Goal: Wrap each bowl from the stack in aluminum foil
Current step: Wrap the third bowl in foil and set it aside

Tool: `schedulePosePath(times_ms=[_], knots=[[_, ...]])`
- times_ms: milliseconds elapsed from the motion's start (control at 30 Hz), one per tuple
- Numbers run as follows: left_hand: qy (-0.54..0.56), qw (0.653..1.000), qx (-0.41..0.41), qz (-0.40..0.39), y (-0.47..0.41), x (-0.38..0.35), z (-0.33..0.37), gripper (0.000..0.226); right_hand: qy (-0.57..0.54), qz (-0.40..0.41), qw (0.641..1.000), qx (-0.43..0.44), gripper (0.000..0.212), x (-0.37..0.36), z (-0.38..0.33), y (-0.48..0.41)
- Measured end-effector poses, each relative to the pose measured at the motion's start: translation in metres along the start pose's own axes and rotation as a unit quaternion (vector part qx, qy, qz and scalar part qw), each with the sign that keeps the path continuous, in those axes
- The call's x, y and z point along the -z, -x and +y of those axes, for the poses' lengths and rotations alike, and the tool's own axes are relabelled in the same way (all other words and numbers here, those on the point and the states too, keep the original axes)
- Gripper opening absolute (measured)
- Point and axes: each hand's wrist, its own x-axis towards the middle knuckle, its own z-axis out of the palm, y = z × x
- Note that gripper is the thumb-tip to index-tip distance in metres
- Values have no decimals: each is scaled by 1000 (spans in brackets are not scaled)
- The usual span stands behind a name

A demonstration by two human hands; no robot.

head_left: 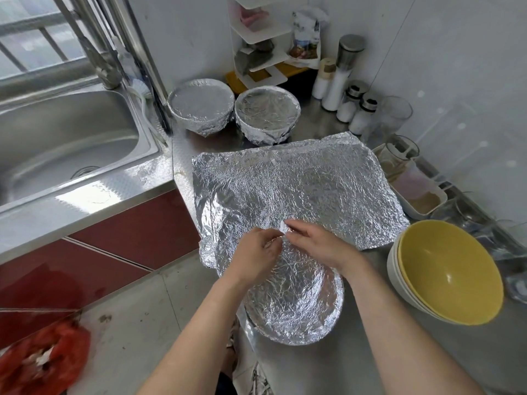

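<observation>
— Hands first: what are they holding?
— From my remote feed, the left hand (258, 248) and right hand (320, 242) meet just below the middle of the frame. The fingers of both are curled, pinching a crease of the foil sheet (299, 181) at the far rim of the covered bowl (293, 303).
— Where does that bowl sit?
— Low centre, on the desk (370, 354). I see crinkled foil pressed over its mouth and round its near rim. The rest of the sheet lies spread toward the top of the frame.
— And the other bowls?
— The stack of bowls (450, 272), yellow inside and bare of foil, stands at the right edge, near the sheet's corner. Two wrapped bowls (199, 106) stand side by side above the sheet, upper centre. A steel sink (71, 132) fills the upper left, and shakers (346, 106) line the upper right.
</observation>
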Motion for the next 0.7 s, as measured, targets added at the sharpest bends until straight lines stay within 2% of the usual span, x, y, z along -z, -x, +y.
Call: schedulePosePath(times_ms=[200,367,467,533,600,700], knots=[[39,999,4,-15,1,4,0,26,42,47,998,9,56,-3,1,-1],[21,1000,-9,-20,0,3,0,25,67,36,997,26,52,-3,-2,1],[11,999,-21,36,-2,-2,-5,28,55,27,998,26,48,-2,-4,5],[31,996,-33,76,-1,-1,-8,44,58,17,998,24,44,-1,-5,6],[21,997,-53,44,-1,1,-8,57,65,0,998,18,42,-1,-4,6],[15,998,-52,-21,-3,1,-10,47,59,-4,998,10,43,-4,-4,5]])
